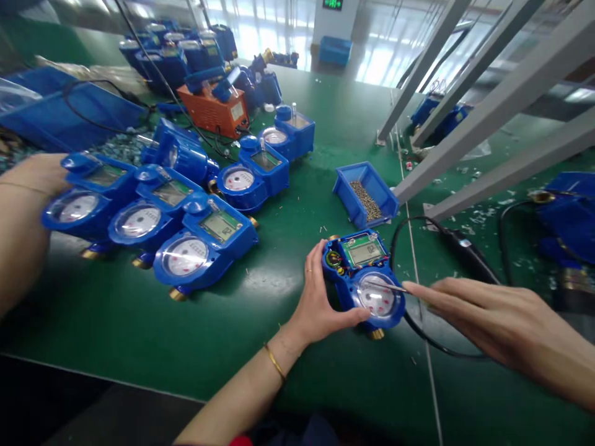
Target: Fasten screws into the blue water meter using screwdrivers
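A blue water meter (360, 275) with its top cover off lies on the green table (288, 186), showing a circuit board, a small display and a round dial. My left hand (320, 300) grips the meter's left side, thumb along its front edge. From the right, my right hand (478, 316) reaches in with fingers stretched out, pinching a thin metal tool (387, 286). The tool's tip rests over the dial glass.
Several closed blue meters (186, 248) stand in rows at left, where a co-worker's arm (18, 217) touches one. A blue bin of small screws (367, 195) sits behind my meter. A black corded driver (467, 254) lies at right. An orange device (214, 110) is at the back, and grey frame struts (465, 142) at right.
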`<control>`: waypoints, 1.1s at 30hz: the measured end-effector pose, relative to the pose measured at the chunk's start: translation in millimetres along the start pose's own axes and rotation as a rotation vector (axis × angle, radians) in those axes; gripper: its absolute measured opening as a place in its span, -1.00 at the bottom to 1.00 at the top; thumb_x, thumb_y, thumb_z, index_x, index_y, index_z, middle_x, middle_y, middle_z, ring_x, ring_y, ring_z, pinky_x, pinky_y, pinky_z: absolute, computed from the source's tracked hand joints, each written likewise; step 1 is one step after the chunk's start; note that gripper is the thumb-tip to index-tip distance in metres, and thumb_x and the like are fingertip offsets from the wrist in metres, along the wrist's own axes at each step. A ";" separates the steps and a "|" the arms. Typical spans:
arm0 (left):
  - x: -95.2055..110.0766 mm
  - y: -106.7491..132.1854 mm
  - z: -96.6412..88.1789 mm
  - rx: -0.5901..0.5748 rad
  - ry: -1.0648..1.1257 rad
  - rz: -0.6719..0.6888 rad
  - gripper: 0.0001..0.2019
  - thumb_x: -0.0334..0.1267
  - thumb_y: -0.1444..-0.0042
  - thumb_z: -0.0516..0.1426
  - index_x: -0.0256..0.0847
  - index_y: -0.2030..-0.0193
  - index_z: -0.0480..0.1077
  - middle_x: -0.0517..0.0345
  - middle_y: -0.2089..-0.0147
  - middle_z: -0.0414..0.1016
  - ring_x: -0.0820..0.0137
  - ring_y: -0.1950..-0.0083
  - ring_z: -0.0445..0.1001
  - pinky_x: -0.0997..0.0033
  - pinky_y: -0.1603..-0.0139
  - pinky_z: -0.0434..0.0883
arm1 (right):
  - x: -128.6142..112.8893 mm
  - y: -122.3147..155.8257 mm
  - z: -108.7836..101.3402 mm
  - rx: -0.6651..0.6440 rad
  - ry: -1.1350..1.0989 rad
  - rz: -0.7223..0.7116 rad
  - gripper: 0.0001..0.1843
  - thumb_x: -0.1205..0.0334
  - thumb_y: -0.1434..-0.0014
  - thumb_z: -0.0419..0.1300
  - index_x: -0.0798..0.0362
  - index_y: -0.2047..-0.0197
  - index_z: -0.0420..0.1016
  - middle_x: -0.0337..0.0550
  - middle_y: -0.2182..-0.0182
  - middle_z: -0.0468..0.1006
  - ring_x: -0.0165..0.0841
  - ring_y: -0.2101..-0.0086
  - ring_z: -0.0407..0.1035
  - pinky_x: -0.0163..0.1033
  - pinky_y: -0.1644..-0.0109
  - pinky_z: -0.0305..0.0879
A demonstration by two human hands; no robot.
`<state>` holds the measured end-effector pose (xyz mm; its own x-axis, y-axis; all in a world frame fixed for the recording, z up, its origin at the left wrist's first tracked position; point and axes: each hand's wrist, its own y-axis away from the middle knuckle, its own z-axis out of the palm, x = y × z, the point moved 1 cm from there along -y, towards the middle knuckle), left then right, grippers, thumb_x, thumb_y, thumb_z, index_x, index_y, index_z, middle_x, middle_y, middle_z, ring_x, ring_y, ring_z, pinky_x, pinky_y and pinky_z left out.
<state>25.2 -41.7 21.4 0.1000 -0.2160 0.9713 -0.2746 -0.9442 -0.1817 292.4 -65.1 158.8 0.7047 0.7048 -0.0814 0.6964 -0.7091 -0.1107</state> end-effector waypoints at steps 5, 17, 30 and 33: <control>0.3 -0.4 -0.1 -0.012 0.018 0.002 0.26 0.34 0.07 0.37 -0.07 -0.55 -0.27 -0.28 -0.55 -0.17 -0.23 -0.58 -0.14 -0.43 -0.56 -0.07 | 13.3 -26.5 -1.8 -0.081 0.055 -0.172 -0.52 0.36 -0.44 -0.11 -0.05 -0.31 0.38 -0.24 0.31 0.58 -0.44 0.45 0.49 -0.34 0.42 0.37; 4.3 -2.4 -4.3 -0.053 0.006 -0.001 0.24 0.37 0.05 0.34 -0.09 -0.55 -0.27 -0.30 -0.55 -0.18 -0.24 -0.58 -0.19 -0.46 -0.55 -0.09 | 44.6 -27.0 18.7 -0.100 0.036 -0.185 -0.51 0.27 -0.50 -0.10 -0.23 -0.38 0.32 -0.20 0.17 0.56 -0.43 0.29 0.49 -0.33 0.29 0.32; 3.5 -4.5 -6.4 -0.074 0.000 -0.001 0.21 0.32 0.05 0.36 -0.09 -0.52 -0.26 -0.26 -0.51 -0.09 -0.22 -0.54 -0.05 -0.44 -0.53 -0.01 | 53.1 -39.9 20.0 -0.302 -0.387 -0.060 -0.53 0.22 -0.50 -0.04 -0.27 -0.38 0.30 -0.24 0.29 0.50 -0.49 0.35 0.47 -0.38 0.30 0.30; 3.8 -4.2 -6.2 -0.073 0.010 -0.008 0.21 0.31 0.04 0.36 -0.09 -0.52 -0.26 -0.26 -0.51 -0.11 -0.20 -0.54 -0.05 -0.43 -0.54 -0.02 | 54.3 -38.8 25.0 -0.327 -0.429 -0.048 -0.53 0.22 -0.49 -0.03 -0.25 -0.39 0.31 -0.23 0.27 0.52 -0.47 0.34 0.47 -0.37 0.28 0.32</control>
<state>20.8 -37.0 26.8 0.0928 -0.2061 0.9741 -0.3429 -0.9251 -0.1630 300.3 1.1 133.9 0.6003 0.6334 -0.4883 0.7804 -0.5975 0.1845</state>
